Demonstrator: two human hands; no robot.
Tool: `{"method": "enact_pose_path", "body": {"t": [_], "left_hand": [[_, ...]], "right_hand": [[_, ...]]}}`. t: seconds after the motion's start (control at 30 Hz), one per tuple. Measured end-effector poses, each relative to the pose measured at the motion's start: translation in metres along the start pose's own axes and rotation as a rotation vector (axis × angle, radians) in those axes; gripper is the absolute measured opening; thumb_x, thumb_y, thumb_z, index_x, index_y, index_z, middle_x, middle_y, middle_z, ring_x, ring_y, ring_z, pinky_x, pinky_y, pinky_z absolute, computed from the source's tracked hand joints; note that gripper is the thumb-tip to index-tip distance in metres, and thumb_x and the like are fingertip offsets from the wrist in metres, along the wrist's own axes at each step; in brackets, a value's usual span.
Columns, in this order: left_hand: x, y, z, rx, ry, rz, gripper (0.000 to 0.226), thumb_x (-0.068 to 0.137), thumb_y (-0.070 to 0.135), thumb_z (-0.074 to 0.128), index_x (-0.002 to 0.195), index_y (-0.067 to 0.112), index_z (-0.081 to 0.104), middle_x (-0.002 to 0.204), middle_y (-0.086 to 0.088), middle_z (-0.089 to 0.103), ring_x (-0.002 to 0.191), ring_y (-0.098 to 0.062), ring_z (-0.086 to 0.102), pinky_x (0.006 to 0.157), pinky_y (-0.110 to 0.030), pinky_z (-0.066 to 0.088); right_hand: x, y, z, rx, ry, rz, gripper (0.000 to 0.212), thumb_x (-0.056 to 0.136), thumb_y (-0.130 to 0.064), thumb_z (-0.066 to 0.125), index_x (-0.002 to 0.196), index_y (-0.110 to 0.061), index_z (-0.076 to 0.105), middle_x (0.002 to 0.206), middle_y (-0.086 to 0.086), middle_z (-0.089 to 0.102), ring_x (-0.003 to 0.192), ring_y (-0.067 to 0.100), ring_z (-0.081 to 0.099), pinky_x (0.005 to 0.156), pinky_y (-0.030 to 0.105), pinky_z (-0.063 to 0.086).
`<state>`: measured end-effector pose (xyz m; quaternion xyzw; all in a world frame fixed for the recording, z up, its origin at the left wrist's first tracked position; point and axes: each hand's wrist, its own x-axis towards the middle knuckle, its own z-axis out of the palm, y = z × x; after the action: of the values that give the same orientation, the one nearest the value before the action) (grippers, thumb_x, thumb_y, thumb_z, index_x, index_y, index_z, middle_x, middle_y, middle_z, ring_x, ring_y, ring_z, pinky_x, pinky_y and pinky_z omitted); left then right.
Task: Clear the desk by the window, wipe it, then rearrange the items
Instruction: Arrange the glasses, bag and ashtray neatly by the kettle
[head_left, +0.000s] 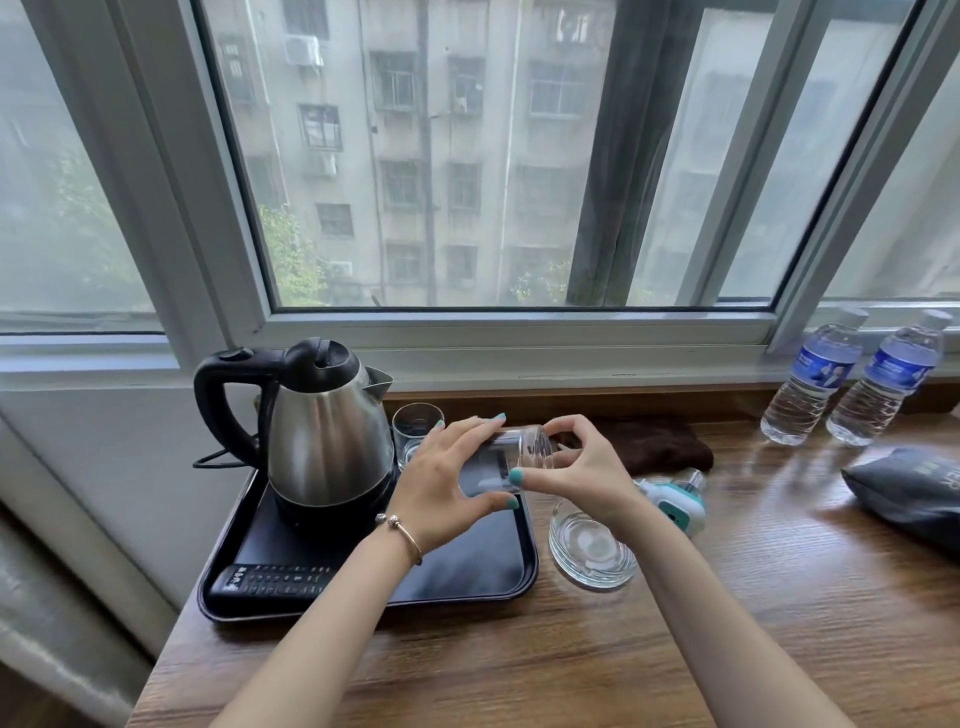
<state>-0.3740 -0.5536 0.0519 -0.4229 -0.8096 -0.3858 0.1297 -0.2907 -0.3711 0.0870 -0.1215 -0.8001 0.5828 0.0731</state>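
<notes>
Kettles: one (324, 426)
Drinking glasses: two, one upright (417, 423), one tilted (511, 457)
Water bottles: two (815, 379) (885, 379)
Trays: one (467, 571)
Remote controls: one (270, 581)
Glass ashtrays: one (592, 551)
Brown cloths: one (654, 447)
Grey pouches: one (909, 488)
Hands: two (447, 488) (582, 467)

No legible text (bottle labels (825, 365) blurred)

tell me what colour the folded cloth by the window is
Dark brown. The folded cloth shows in the head view, behind the right hand.
</notes>
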Motion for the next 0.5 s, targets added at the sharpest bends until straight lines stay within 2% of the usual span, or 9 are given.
{"method": "enact_pose_path", "body": {"t": [0.1, 0.3, 0.4, 0.5], "left_hand": [[-0.003, 0.002, 0.005, -0.015, 0.093, -0.028, 0.075, 0.069, 0.058, 0.068, 0.135, 0.031, 0.045, 0.130, 0.012, 0.053, 0.120, -0.007, 0.049, 0.102, -0.038, 0.043], [-0.003, 0.010, 0.013, -0.073, 0.281, -0.072, 0.070, 0.068, 0.051, 0.074, 0.129, 0.025, 0.051, 0.124, 0.009, 0.056, 0.115, -0.005, 0.051, 0.098, -0.018, 0.041], [-0.002, 0.011, 0.017, -0.190, 0.323, -0.128, 0.068, 0.069, 0.050, 0.075, 0.128, 0.026, 0.052, 0.122, 0.009, 0.056, 0.113, -0.002, 0.052, 0.096, -0.013, 0.040], [-0.004, 0.012, 0.022, -0.311, 0.322, -0.164, 0.067, 0.069, 0.051, 0.073, 0.128, 0.027, 0.050, 0.122, 0.010, 0.055, 0.115, 0.001, 0.050, 0.097, -0.011, 0.037]], "right_hand": [[0.001, -0.003, 0.001, 0.013, 0.034, -0.023, 0.069, 0.052, -0.037, 0.093, 0.108, -0.029, 0.053, 0.087, 0.008, 0.074, 0.086, 0.019, 0.072, 0.087, 0.040, 0.055], [-0.003, -0.009, 0.010, 0.065, 0.118, -0.098, 0.079, 0.050, -0.048, 0.090, 0.118, -0.032, 0.052, 0.092, 0.003, 0.074, 0.089, 0.015, 0.071, 0.083, 0.037, 0.057], [-0.007, -0.011, 0.015, 0.129, 0.097, -0.128, 0.079, 0.058, -0.028, 0.090, 0.126, -0.027, 0.050, 0.098, 0.004, 0.073, 0.083, 0.013, 0.071, 0.073, 0.025, 0.055], [-0.006, -0.010, 0.019, 0.179, 0.083, -0.139, 0.078, 0.061, -0.017, 0.090, 0.128, -0.029, 0.050, 0.113, 0.003, 0.067, 0.088, 0.017, 0.071, 0.075, 0.027, 0.058]]}}
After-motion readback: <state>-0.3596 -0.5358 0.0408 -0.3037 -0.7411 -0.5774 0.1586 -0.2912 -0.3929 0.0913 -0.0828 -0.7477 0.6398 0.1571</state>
